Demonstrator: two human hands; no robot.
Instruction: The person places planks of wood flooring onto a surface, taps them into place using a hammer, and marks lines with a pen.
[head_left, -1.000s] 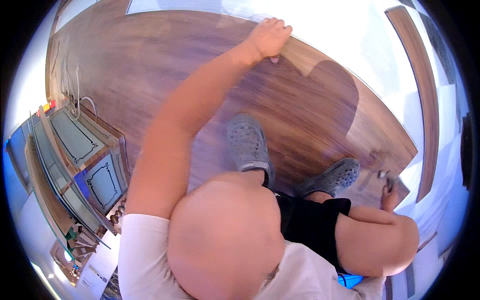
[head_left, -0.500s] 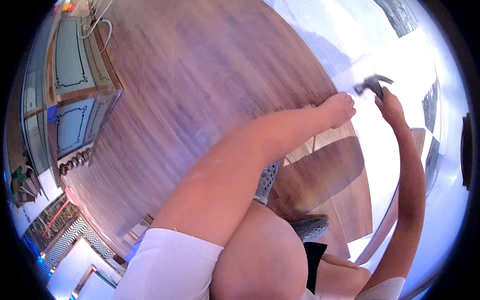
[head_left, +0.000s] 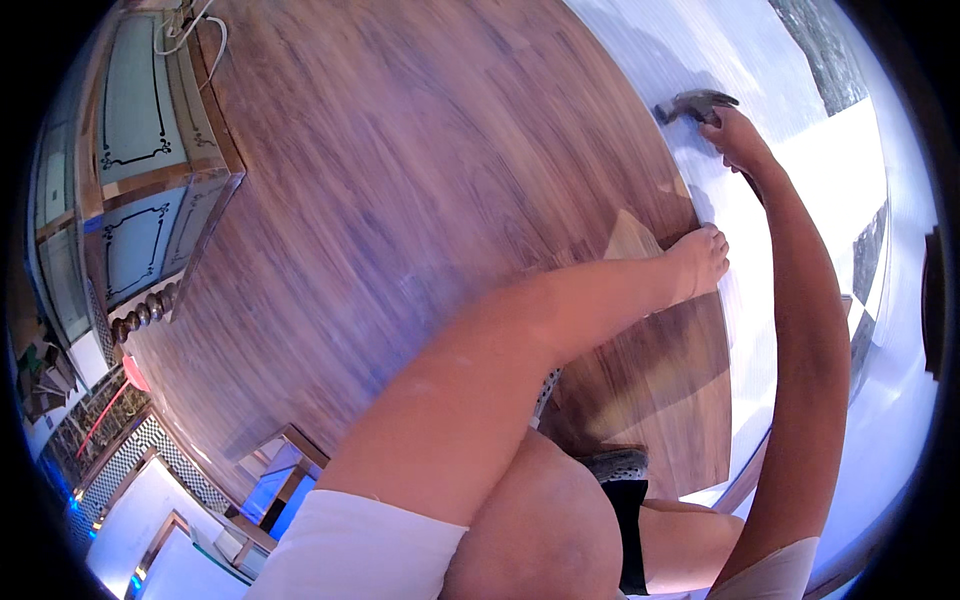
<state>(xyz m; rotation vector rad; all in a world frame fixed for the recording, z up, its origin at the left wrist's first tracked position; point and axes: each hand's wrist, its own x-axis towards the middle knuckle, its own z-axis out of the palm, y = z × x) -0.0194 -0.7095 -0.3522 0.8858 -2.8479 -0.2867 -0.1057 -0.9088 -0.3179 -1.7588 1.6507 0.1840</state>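
My right hand (head_left: pixel 735 140) is closed round the handle of a claw hammer (head_left: pixel 697 105), its head over the edge between the wood-look flooring (head_left: pixel 420 150) and a white ridged sheet (head_left: pixel 765 250). My left hand (head_left: pixel 697 260) lies on the floor's edge below the hammer, fingers stretched onto the boards' border. A pale, pointed piece (head_left: pixel 627 236) shows beside that hand; I cannot make out what it is. Under my left forearm are my bent bare knee (head_left: pixel 535 520) and grey clogs (head_left: pixel 620 465), partly hidden.
A glass-panelled cabinet (head_left: pixel 140 230) with dark scrollwork stands at the left, white cables (head_left: pixel 200 35) beside its far end. Framed panels (head_left: pixel 145 505), a blue object (head_left: pixel 290 485) and a red object (head_left: pixel 135 372) are at the lower left. A wooden plank lies partly behind my right arm.
The view has turned. My right hand has come up from low beside my clog with the hammer and moved forward to the flooring's edge. My left hand stays at the edge, now lower in view.
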